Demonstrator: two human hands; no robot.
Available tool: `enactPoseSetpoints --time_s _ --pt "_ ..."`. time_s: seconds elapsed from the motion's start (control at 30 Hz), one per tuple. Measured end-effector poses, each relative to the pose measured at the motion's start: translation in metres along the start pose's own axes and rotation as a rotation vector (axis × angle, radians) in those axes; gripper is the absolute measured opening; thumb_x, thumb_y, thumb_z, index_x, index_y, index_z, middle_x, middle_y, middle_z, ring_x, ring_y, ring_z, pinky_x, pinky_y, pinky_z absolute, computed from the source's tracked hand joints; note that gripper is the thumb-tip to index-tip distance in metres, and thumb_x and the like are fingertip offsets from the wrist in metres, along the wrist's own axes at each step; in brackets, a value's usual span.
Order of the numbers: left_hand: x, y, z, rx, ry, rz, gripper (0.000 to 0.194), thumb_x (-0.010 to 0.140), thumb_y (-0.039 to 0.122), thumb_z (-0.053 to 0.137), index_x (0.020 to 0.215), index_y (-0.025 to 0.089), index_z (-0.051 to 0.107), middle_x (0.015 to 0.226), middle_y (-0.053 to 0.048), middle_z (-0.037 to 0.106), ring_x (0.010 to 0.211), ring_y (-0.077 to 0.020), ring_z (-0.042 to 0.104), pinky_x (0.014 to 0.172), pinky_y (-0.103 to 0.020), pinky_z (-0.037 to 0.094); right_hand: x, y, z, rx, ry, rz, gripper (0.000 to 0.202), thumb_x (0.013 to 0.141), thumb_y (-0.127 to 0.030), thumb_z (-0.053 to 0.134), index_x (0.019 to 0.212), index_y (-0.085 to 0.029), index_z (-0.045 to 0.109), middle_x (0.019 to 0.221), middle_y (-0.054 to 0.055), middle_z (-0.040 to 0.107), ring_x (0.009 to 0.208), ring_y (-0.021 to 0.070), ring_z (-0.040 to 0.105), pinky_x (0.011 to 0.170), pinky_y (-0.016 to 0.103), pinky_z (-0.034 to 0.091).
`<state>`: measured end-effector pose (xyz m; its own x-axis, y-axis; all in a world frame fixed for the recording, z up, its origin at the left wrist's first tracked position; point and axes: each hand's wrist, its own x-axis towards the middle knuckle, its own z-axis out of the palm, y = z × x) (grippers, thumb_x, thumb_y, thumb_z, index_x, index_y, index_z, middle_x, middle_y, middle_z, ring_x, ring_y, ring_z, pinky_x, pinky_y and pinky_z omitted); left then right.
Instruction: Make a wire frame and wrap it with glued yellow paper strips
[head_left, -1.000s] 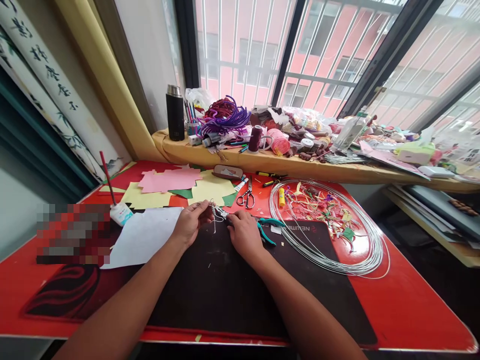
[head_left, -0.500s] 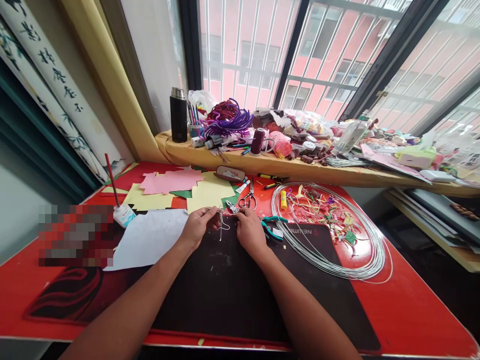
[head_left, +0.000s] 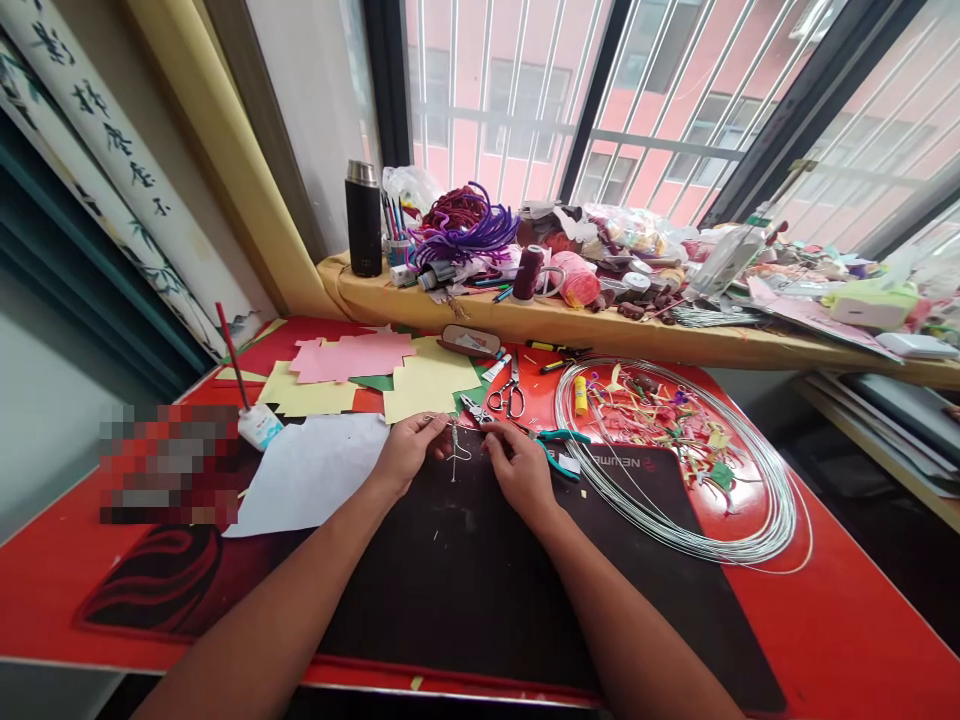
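My left hand pinches a small bent wire figure, whose looped lower end hangs over the black mat. A thin wire runs sideways from the figure toward my right hand, whose thumb and forefinger are closed on its end. Just beyond the fingers lie metal pliers and scissors. Teal-handled pliers rest right beside my right hand. Part of the figure is hidden behind the left fingers.
A large wire coil rings colourful scraps at right. White paper and a glue bottle are at left, coloured papers behind. A black thermos and yarn stand on the sill.
The view has shifted slightly, so the scene appears a little farther right. My right hand has moved a bit away from my left, and more of the thin wire between them shows.
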<state>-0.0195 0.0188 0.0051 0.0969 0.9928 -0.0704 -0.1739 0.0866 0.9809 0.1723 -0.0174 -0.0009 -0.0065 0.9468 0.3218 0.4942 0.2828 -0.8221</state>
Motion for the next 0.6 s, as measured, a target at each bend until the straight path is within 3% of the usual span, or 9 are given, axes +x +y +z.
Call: enactPoseSetpoints --time_s 0.17,0.37,0.6 --pt "0.0010 -0.0018 0.0004 -0.028 0.024 -0.006 0.050 0.068 0.062 0.085 0.080 0.014 0.076 0.068 -0.004 0.068 0.058 -0.0151 0.060 0.052 -0.026 0.045 -0.0006 -0.0049 -0.0004 -0.050 -0.126 -0.031 0.024 0.100 -0.033 0.056 0.114 -0.023 0.073 0.084 0.003 0.078 0.074 0.0209 0.072 0.069 0.030 0.052" --pt "0.0030 -0.0032 -0.0002 -0.106 0.045 -0.014 0.048 0.068 0.058 0.088 0.086 0.014 0.079 0.071 -0.004 0.070 0.060 -0.0144 0.061 0.052 -0.025 0.046 -0.0020 -0.0083 -0.0004 0.076 -0.102 -0.016 0.024 0.101 -0.037 0.056 0.111 -0.022 0.071 0.078 0.002 0.076 0.068 0.0198 0.070 0.065 0.029 0.051" --pt "0.0035 -0.0059 0.0008 -0.211 -0.002 -0.083 0.048 0.068 0.053 0.090 0.091 0.014 0.079 0.076 -0.006 0.073 0.064 -0.0151 0.064 0.057 -0.025 0.051 -0.0008 -0.0063 0.0016 -0.120 -0.185 -0.080 0.019 0.101 -0.032 0.057 0.100 -0.023 0.075 0.094 0.004 0.079 0.083 0.0216 0.071 0.076 0.030 0.050"
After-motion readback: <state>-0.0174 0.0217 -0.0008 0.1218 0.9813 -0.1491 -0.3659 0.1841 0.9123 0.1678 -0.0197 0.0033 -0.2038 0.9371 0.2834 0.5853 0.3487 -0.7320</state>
